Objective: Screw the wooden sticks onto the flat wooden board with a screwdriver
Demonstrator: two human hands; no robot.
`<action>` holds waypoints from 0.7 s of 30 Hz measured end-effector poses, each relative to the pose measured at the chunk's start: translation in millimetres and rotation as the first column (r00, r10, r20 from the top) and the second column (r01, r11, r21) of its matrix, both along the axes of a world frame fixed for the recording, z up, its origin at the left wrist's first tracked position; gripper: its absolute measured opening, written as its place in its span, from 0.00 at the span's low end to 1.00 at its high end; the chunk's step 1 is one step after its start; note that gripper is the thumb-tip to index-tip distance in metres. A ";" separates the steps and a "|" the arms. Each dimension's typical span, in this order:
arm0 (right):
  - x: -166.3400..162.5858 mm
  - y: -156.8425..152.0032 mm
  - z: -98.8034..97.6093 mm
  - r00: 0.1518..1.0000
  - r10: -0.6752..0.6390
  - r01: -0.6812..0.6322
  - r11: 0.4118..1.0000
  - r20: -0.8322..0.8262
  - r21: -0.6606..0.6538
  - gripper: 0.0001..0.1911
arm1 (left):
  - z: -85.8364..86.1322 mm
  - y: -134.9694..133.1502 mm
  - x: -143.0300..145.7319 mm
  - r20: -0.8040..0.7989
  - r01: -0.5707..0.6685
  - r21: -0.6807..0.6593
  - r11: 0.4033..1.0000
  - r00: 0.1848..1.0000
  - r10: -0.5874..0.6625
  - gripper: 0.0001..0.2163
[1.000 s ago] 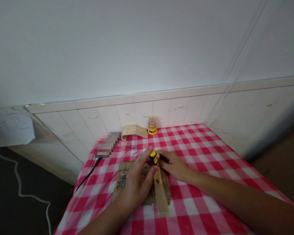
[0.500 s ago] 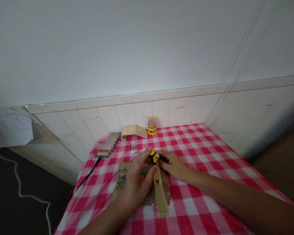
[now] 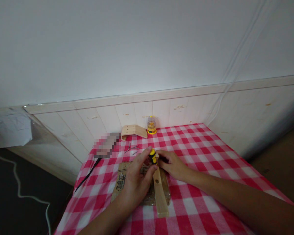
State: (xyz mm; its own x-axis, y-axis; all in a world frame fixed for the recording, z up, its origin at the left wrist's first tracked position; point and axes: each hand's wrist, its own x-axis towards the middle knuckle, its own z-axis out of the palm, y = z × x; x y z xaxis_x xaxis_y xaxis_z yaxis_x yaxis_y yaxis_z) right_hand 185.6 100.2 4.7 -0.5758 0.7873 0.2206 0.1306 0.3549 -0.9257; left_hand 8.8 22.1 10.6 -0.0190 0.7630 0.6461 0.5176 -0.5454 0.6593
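Observation:
My left hand (image 3: pixel 136 178) is closed around a short yellow-and-black screwdriver (image 3: pixel 153 156), thumb and forefinger on its handle. The handle stands tilted over the far part of a pale wooden bar (image 3: pixel 161 197); its tip is hidden. A dark round hole shows in the bar just nearer than the handle. My right hand (image 3: pixel 174 165) grips the bar's far end from the right, its fingertips partly hidden behind the wood and the handle. Under the bar lies a brown, plastic-wrapped packet (image 3: pixel 121 179) with dark printed characters.
Several screws (image 3: pixel 132 148) lie loose beyond my left hand. A bent plywood piece (image 3: pixel 133 130) with holes and a yellow-based clear case (image 3: pixel 152 125) stand by the wall. At left is a blurred-out flat object (image 3: pixel 107 146) with a black strap. The checked tablecloth (image 3: pixel 205 153) covers the table.
Almost nothing differs. The screwdriver's handle looks slightly turned in my left hand, while my right hand stays on the bar. The view has shifted very slightly.

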 end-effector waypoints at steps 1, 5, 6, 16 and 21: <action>0.0 0.0 0.0 1.000 0.000 0.000 1.000 0.000 -0.004 0.11 | -0.8 -0.1 -0.3 0.003 0.007 -0.013 1.000 1.000 -0.007 0.22; -0.4 0.1 -1.1 1.000 0.002 -0.002 1.000 0.001 -0.008 0.11 | -4.9 0.7 -1.1 0.034 0.023 -0.030 0.999 0.999 -0.022 0.24; -0.4 0.2 -1.6 1.000 0.001 -0.001 1.000 0.000 -0.009 0.11 | -5.8 1.1 -1.2 0.040 0.028 -0.033 0.999 0.999 -0.027 0.24; -0.2 -0.1 -0.8 1.000 0.008 -0.009 1.000 -0.028 -0.023 0.11 | -3.1 -1.0 0.5 0.072 0.064 -0.068 0.996 0.996 -0.059 0.24; -0.3 -0.4 -0.3 1.000 0.007 -0.008 1.000 -0.028 -0.025 0.11 | -4.3 -1.0 -0.2 0.078 0.063 -0.083 0.995 0.995 -0.057 0.24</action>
